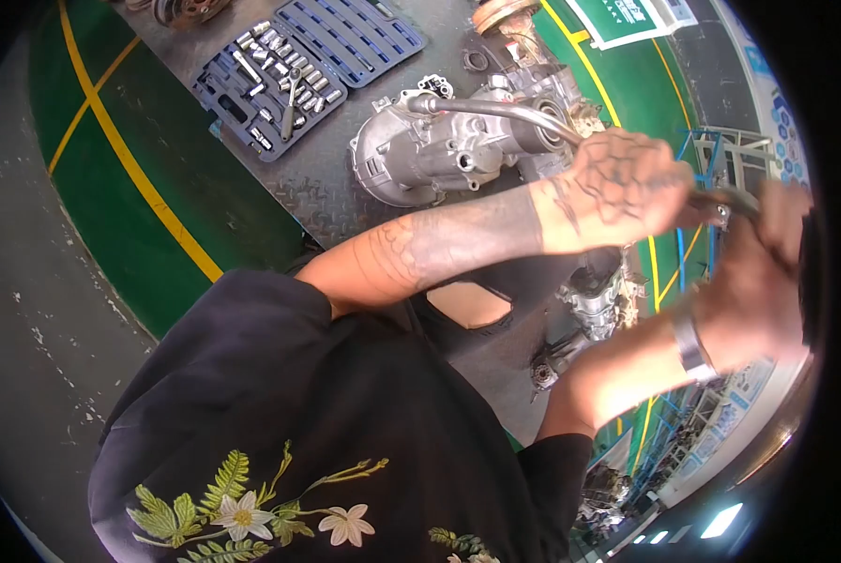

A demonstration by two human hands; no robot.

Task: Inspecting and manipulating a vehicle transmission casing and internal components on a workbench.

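My tattooed left hand (631, 183) is closed around a long steel bar (486, 108), which runs from a fitting on the upper side of a silver cast-metal gearbox housing (406, 155) out toward the right. My right hand (758, 263), blurred and wearing a metal band at the wrist, is closed on the bar's far end near the right rim of the view. The housing lies on a grey checker-plate surface (298, 183). My left forearm crosses in front of it and hides part of that surface.
An open socket set case (228, 117) lies left of the housing. Rusty parts (500, 19) sit behind, more castings (589, 291) below my left hand. Green floor with yellow lines surrounds the plate. A blue rack (706, 150) and a sign (617, 19) are at the right.
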